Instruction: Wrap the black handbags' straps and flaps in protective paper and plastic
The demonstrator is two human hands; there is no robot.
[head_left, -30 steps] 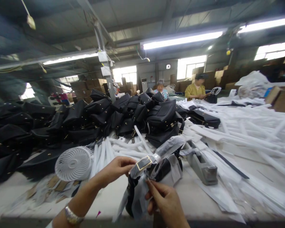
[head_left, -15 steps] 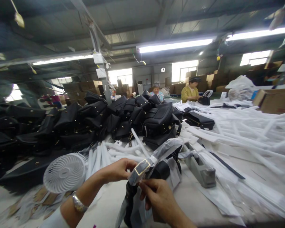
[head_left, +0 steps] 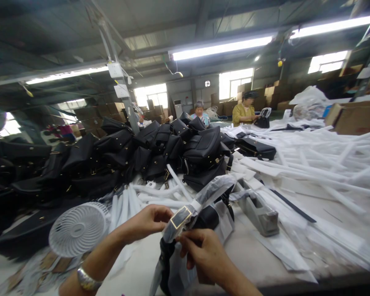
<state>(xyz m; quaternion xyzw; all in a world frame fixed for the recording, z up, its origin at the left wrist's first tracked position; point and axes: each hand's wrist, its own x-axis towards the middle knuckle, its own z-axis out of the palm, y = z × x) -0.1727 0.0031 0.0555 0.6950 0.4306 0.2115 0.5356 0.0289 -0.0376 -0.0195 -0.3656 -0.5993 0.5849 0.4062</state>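
Note:
A black handbag [head_left: 210, 220] stands in front of me, its strap [head_left: 180, 218] wrapped in thin translucent film. A gold rectangular buckle shows through the film at the strap's bend. From the left, my left hand [head_left: 154, 222] is closed at the strap's edge beside the buckle, with a silver bracelet on the wrist. Just below the buckle my right hand [head_left: 203, 250] pinches the wrapped strap, thumb and forefinger together. The fingertips of both hands are partly hidden. Beyond the bag to the right sits a grey tape dispenser [head_left: 259, 211].
Black bags [head_left: 200, 144] are heaped along the back left. White foam tubes [head_left: 336, 160] spread across the right side, with more behind my left hand. A white fan [head_left: 78, 230] lies at left. Two people sit farther back; a cardboard box [head_left: 356, 117] stands at right.
My head view has tilted and shifted slightly, so the background sits a little lower on its left side and higher on its right. Both hands keep nearly the same hold on the wrapped strap.

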